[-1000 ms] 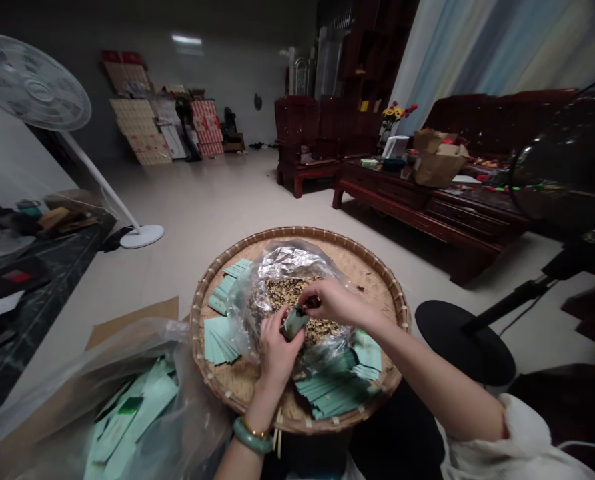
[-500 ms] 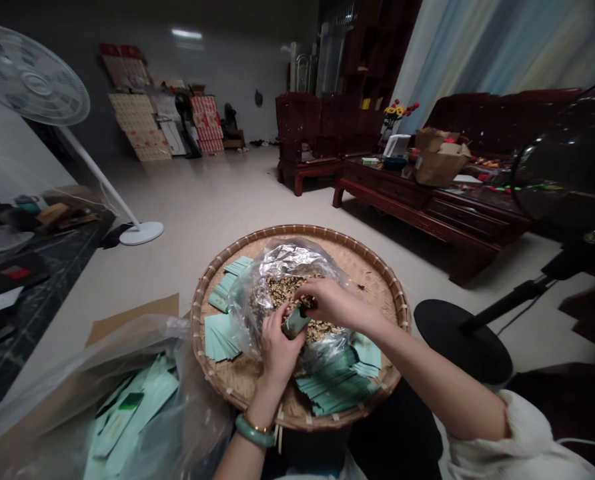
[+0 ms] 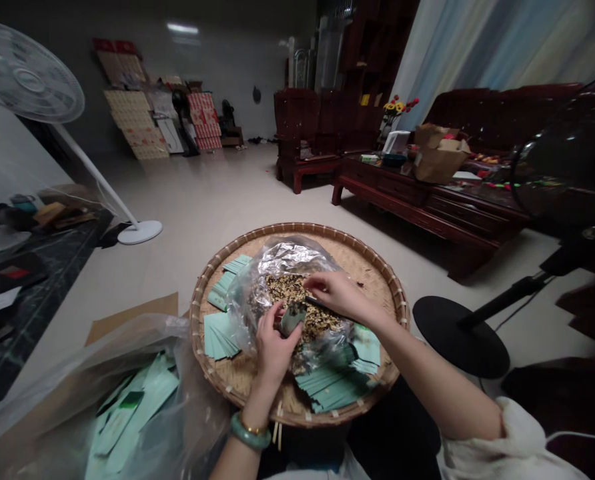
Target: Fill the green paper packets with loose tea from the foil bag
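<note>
A round woven bamboo tray [image 3: 377, 267] lies in front of me. On it sits a clear plastic bag [image 3: 282, 260] filled with a brown and pale dried mix [image 3: 290, 288]. My left hand [image 3: 271, 347] is closed on a small green paper packet [image 3: 292, 318] held with its mouth up over the bag. My right hand [image 3: 335, 293] is pinched on a thin dark scoop [image 3: 322, 307] just right of the packet. Stacks of flat green packets [image 3: 335, 390] lie on the tray around the bag.
A large plastic bag with more green packets [image 3: 132, 407] lies at lower left on cardboard. A white standing fan [image 3: 27, 73] is at the left, a black fan base [image 3: 460, 330] at the right. Dark wooden furniture [image 3: 417, 200] stands behind.
My right hand has lifted away from the packet's mouth and moved slightly right and back, and the dark scoop in it shows more. The left hand keeps the packet in place.
</note>
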`<state>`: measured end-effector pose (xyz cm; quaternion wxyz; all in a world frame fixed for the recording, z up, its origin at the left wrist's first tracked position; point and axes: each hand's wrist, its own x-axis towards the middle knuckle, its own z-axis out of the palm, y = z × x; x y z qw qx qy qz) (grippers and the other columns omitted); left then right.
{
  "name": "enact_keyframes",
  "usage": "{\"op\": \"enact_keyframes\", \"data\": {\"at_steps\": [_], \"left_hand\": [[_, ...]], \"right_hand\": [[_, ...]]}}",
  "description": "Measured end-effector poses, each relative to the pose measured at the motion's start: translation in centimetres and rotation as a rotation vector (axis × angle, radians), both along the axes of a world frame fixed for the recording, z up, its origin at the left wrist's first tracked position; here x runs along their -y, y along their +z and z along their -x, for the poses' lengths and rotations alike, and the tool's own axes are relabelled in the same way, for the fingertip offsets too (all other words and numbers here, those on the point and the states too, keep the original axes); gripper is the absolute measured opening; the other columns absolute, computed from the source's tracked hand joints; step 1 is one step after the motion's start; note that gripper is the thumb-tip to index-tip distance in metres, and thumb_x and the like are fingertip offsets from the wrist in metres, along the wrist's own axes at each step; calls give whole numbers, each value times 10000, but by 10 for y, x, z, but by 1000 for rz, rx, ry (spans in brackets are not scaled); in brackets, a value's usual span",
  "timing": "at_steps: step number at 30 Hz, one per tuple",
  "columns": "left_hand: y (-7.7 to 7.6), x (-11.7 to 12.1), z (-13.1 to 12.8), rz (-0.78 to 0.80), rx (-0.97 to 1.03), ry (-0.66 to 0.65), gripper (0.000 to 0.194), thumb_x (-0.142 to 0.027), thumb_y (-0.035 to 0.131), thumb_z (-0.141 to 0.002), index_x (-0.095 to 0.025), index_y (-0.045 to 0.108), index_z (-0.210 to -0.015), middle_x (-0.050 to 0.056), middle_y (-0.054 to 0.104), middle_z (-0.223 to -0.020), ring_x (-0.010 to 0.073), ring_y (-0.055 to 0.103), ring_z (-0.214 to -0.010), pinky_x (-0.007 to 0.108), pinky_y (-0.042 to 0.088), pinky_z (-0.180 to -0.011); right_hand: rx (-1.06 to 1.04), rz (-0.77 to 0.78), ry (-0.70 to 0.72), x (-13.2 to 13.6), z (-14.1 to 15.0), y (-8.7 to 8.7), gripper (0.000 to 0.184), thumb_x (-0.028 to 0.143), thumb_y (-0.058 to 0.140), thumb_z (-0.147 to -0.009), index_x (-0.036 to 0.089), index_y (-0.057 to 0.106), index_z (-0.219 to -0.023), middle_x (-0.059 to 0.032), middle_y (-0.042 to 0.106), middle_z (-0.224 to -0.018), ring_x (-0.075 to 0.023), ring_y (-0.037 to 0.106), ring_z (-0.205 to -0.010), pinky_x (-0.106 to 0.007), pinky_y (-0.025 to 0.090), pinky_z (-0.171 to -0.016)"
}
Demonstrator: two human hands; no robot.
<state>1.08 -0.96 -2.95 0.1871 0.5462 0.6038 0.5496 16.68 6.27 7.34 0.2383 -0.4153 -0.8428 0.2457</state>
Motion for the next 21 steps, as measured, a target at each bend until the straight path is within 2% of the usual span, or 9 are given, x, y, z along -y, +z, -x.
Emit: {"op": "enact_keyframes", "data": {"at_steps": [4, 6, 9, 12, 16, 21], "left_hand": [[-1, 3, 8, 5, 113, -17, 493, -293, 673, -703, -180, 552, -1167, 83, 630, -1002, 189, 628, -865, 276, 525, -678], [-2, 5, 12, 2, 125, -17, 482, -310, 668, -707, -179, 558, -1158, 83, 630, -1010, 187, 633, -861, 273, 532, -678], [-4, 7, 14, -6, 120, -6, 449, -324, 662, -712, -179, 574, -1127, 88, 619, -1041, 189, 631, -875, 281, 538, -702], [-5, 8, 14, -9, 102, 8, 420, -329, 664, -706, -174, 588, -1090, 88, 604, -1048, 200, 621, -906, 295, 538, -728], [-6, 7, 16, -11, 95, 18, 409, -324, 662, -708, -168, 590, -1079, 89, 595, -1042, 205, 614, -917, 308, 537, -742], [-7, 7, 16, 0, 87, 6, 401, -314, 652, -718, -173, 585, -1087, 86, 593, -1041, 194, 615, -895, 276, 530, -696]], "right_hand": [[280, 19, 16, -3, -2, -40, 173, 65, 532, -753, 167, 672, -759, -47, 681, -725, -162, 612, -679, -241, 417, -643], [331, -19, 9, 0, 4, -58, 152, 87, 559, -740, 170, 659, -818, -64, 679, -794, -188, 619, -761, -252, 418, -683], [328, -74, 10, 2, 16, -75, 302, 77, 560, -724, 176, 611, -1005, -87, 650, -978, -198, 603, -890, -254, 419, -741], [347, -82, 0, 0, 26, -80, 365, 26, 530, -702, 174, 598, -1029, -88, 632, -1001, -189, 596, -894, -248, 417, -742], [360, -64, 14, -6, 31, -82, 217, 33, 528, -703, 157, 647, -836, -90, 652, -887, -195, 601, -823, -251, 415, -704], [172, 5, -34, -12, 22, -80, 189, 43, 569, -690, 156, 683, -789, -56, 684, -796, -171, 613, -758, -239, 425, -682]]}}
